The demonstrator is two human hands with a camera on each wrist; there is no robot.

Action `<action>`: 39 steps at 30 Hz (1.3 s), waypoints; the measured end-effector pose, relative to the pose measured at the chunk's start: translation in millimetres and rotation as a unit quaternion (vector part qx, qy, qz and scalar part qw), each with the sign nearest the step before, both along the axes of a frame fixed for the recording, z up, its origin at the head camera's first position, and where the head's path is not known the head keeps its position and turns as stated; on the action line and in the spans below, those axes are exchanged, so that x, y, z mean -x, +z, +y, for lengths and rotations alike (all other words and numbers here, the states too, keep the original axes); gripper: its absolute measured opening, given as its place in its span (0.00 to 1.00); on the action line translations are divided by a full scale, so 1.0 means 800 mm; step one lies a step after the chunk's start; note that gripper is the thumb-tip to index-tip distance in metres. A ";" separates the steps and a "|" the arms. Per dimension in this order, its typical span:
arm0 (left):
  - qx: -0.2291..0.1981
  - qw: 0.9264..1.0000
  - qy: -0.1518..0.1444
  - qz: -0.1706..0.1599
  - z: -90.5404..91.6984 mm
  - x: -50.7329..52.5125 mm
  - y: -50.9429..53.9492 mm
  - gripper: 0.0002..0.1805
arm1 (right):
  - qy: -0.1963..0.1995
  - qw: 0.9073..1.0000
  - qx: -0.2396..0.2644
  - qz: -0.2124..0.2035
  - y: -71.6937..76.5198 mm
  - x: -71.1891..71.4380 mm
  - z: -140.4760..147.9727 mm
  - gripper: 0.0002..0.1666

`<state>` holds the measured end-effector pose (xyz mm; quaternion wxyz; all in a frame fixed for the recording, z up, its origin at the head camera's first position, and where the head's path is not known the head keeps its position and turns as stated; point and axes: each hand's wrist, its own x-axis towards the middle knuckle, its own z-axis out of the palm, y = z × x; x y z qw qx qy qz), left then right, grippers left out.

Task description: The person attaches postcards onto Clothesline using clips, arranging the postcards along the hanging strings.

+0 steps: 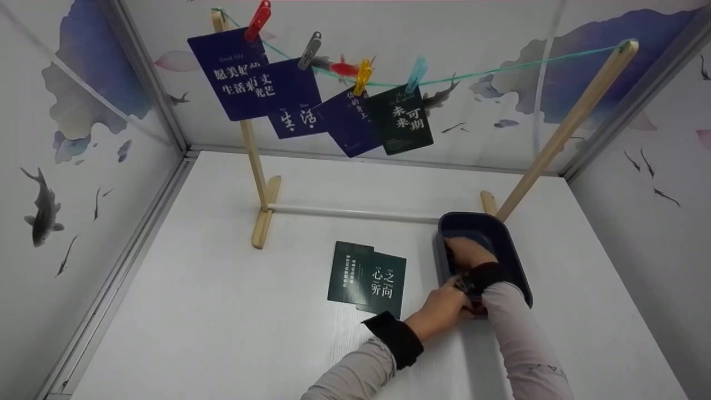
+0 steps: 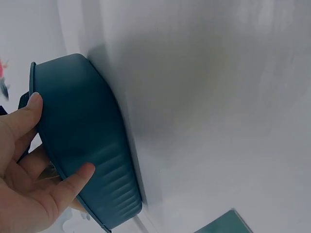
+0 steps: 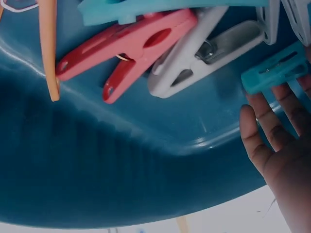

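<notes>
A dark blue plastic basin stands on the right of the table. My left hand holds its near-left rim, with fingertips on the outer wall in the left wrist view. My right hand reaches inside the basin. In the right wrist view its extended fingers touch a turquoise clothespin, with no grip to be seen. Beside it lie a red clothespin, a grey clothespin, an orange one and other clips.
Two dark green cards overlap on the white table. Behind them, a wooden rack carries a green string. Red, grey, yellow and light blue clothespins hold cards on it.
</notes>
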<state>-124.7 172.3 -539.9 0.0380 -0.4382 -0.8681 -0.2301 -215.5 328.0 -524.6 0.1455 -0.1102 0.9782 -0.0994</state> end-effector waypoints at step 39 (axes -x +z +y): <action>-0.049 0.993 0.076 -0.072 -0.092 0.043 0.012 0.13 | -0.076 0.956 0.186 0.215 0.093 0.023 -0.058 0.16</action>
